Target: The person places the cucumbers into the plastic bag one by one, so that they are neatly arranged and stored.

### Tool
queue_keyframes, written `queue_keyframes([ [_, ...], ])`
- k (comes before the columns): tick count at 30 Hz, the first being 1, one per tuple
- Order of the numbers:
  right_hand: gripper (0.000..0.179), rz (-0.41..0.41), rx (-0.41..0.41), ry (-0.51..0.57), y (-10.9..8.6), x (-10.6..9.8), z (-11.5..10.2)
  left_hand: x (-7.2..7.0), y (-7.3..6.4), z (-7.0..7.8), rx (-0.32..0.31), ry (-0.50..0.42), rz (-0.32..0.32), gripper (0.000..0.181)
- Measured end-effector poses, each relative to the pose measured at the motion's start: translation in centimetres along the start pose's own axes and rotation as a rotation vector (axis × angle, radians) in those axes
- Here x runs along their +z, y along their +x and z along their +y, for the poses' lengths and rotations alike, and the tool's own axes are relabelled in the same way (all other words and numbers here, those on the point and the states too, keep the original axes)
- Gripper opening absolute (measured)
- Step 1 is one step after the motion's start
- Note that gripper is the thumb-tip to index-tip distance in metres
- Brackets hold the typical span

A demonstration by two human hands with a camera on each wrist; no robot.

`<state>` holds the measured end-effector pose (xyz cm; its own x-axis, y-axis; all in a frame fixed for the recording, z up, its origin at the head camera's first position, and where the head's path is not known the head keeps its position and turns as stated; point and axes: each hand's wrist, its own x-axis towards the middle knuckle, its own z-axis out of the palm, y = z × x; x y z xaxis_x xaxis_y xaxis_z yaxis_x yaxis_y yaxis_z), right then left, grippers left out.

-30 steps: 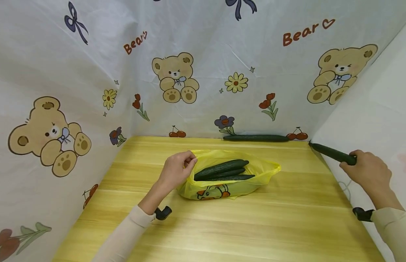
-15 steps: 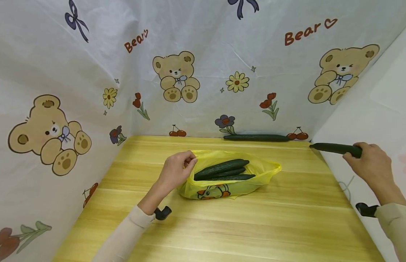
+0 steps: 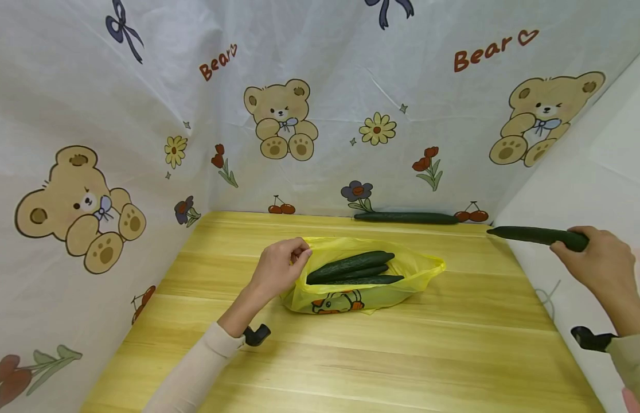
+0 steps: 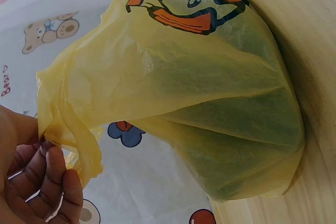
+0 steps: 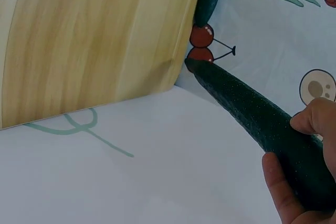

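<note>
A yellow plastic bag (image 3: 392, 295) lies in the middle of the table, its mouth open upward. Several dark green cucumbers (image 3: 351, 267) lie inside it. My left hand (image 3: 278, 265) pinches the bag's left edge; in the left wrist view the thumb and fingers (image 4: 55, 169) hold the gathered plastic. Off to the right, my right hand (image 3: 606, 261) grips one end of another cucumber (image 3: 537, 235), raised above the table's right edge with its thin tip pointing left. In the right wrist view, thumb and fingers wrap that cucumber (image 5: 252, 111).
One more cucumber (image 3: 408, 218) lies along the table's back edge against the patterned sheet (image 3: 325, 69). A white wall (image 3: 609, 189) borders the wooden table (image 3: 402, 361) on the right.
My right hand has moved a little to the right with the cucumber, which has swung from slanting to nearly level. The left hand keeps its hold on the bag.
</note>
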<state>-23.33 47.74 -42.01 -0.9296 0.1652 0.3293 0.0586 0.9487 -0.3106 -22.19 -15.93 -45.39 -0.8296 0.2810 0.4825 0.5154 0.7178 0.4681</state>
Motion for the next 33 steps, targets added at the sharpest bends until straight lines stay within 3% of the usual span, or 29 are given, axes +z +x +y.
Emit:
queue_keyframes([
  [12, 0.055, 0.001, 0.013, 0.084, -1.0, -0.8, -1.5, 0.0, 0.0, 0.2, -0.004, -0.011, 0.004, 0.013],
  [24, 0.053, -0.028, 0.025, 0.168, -1.8, -1.3, -5.1, -0.1, -0.1, 0.1, -0.007, -0.008, -0.013, 0.015],
  [33, 0.055, -0.095, 0.034, 0.288, -2.4, -1.5, -7.3, 0.1, 0.1, 0.1, -0.016, -0.009, -0.017, 0.014],
])
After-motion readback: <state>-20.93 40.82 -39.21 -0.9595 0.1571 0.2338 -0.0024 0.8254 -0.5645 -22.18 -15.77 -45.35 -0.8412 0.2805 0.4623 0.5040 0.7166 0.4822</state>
